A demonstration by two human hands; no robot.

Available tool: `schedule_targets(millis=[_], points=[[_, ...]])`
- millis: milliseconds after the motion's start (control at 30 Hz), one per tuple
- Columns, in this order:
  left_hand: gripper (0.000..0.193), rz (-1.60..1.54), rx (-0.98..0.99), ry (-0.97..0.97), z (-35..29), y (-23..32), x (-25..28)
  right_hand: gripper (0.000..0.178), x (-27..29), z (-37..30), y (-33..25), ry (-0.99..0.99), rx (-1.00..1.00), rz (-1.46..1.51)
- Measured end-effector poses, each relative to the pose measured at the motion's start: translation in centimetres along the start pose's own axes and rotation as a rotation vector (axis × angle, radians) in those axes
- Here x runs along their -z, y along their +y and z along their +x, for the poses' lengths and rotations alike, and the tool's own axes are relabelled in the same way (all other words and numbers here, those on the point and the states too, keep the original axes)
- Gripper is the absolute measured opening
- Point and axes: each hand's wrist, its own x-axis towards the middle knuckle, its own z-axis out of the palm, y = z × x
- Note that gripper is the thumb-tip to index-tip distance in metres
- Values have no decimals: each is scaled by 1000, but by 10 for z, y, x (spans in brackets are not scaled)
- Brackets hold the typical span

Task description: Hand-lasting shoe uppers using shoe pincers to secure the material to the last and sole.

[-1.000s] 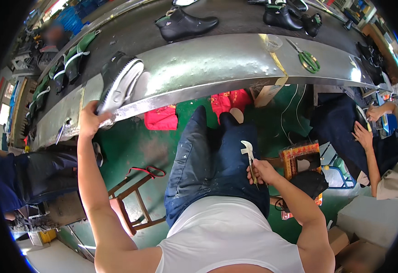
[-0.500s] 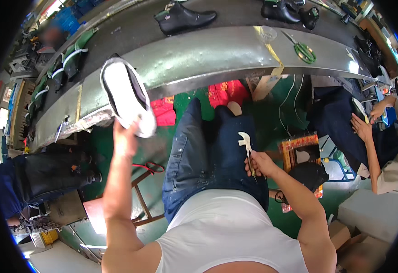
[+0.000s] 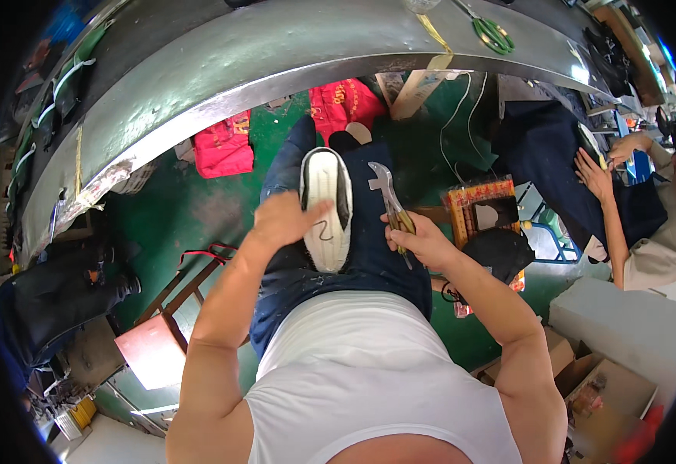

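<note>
Now my left hand (image 3: 280, 220) lies on a shoe (image 3: 326, 209) that rests sole-up on my lap, over the blue jeans (image 3: 369, 255). The sole is white, with a dark rim around it, and the toe points far from me. The fingers of the left hand press on the left side of the sole, and the thumb reaches over its middle, so this grip holds the shoe against my thigh.

My right hand (image 3: 423, 240) is just beside the shoe, on its right. Its grip is closed around the handles of metal pincers (image 3: 388, 197). The head of the pincers points far and a little left, near the right edge of the shoe; I cannot tell if it touches.

Far from me runs a long metal counter (image 3: 222, 73), curved in the view. Green scissors (image 3: 494, 32) lie on its far right part. Under it, on the green floor (image 3: 191, 209), are two red bags (image 3: 226, 143). At the far right, another person's hands (image 3: 597, 174) work on a dark cloth (image 3: 539, 155). A wooden stool (image 3: 160, 340) stands near left of my legs.
</note>
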Motion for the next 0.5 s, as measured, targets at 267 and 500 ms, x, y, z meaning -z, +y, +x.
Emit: schedule_targets(millis=[267,500], points=[[57,-1319,-366,-87,93,-18,-35,26,-21,7,-19,54,-144,-279],[65,-1129,-645,135,29,-23,-29,32,-41,-17,-62,-107,-115,-284]])
